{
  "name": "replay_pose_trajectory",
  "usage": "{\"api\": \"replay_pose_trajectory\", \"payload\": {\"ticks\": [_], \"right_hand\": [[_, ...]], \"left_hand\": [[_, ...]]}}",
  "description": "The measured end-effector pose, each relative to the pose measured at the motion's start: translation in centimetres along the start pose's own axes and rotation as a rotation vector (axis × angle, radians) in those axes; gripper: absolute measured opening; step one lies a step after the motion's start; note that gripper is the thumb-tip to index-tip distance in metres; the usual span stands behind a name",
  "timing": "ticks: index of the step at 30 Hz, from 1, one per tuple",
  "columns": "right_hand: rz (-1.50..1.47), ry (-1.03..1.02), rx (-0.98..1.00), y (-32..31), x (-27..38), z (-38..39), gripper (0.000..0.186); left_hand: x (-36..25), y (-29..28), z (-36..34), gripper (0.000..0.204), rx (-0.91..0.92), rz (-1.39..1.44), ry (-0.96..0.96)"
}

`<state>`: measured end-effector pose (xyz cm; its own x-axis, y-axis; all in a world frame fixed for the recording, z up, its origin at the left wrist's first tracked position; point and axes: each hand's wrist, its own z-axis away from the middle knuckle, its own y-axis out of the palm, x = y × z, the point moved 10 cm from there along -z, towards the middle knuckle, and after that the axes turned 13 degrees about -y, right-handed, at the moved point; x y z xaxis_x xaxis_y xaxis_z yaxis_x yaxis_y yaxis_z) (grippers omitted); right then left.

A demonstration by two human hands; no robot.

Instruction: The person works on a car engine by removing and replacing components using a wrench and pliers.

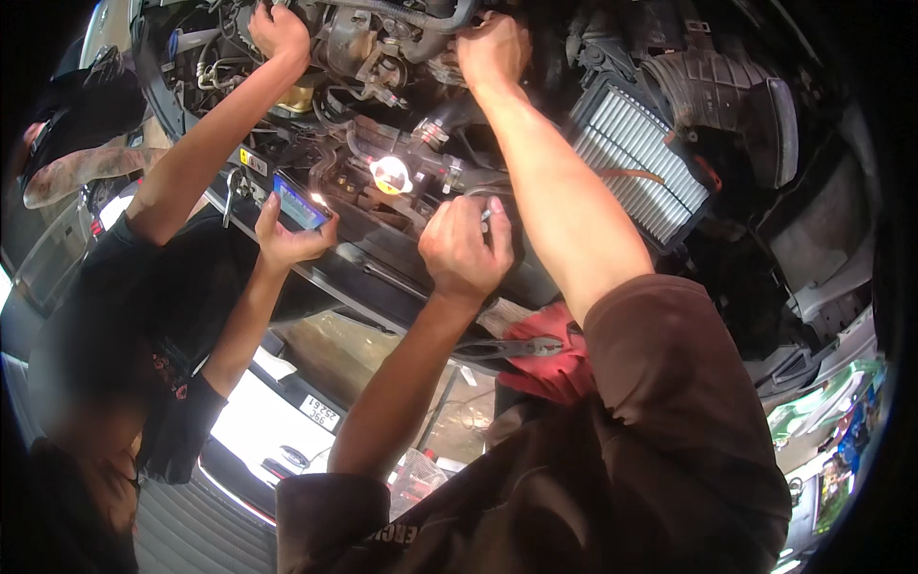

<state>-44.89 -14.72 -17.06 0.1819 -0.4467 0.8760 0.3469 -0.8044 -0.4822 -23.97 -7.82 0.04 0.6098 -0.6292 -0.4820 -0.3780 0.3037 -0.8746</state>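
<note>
My left hand (466, 247) is closed in a fist above the front edge of the engine bay. A small grey piece shows between its thumb and fingers, too hidden to name. Farther in, my right hand (494, 50) reaches down among the engine parts beside a thick dark hose (435, 17); its fingertips are hidden. Between the two hands and to the left lies a brightly lit radiator cap (390, 175). Right of my right forearm sits a pleated white air filter (641, 158) in a dark frame.
At left, a co-worker holds a lit phone (301, 203) over the bay and puts the other hand (279, 33) on the engine. Pliers (535, 347) lie on a red cloth (555, 368) near my body. A ribbed intake duct (703, 86) is at far right; a white car (273, 421) stands behind.
</note>
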Motion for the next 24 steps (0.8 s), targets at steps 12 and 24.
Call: {"api": "replay_pose_trajectory", "payload": {"ticks": [12,24], "right_hand": [[-0.05,0.07,0.028,-0.3,0.7,0.4,0.023],[-0.116,-0.188,0.123,-11.1,4.3,5.1,0.038]], "left_hand": [[0.0,-0.2,0.1,0.012,-0.013,0.013,0.005],[0.1,-1.1,0.9,0.018,-0.045,-0.018,-0.041]]}}
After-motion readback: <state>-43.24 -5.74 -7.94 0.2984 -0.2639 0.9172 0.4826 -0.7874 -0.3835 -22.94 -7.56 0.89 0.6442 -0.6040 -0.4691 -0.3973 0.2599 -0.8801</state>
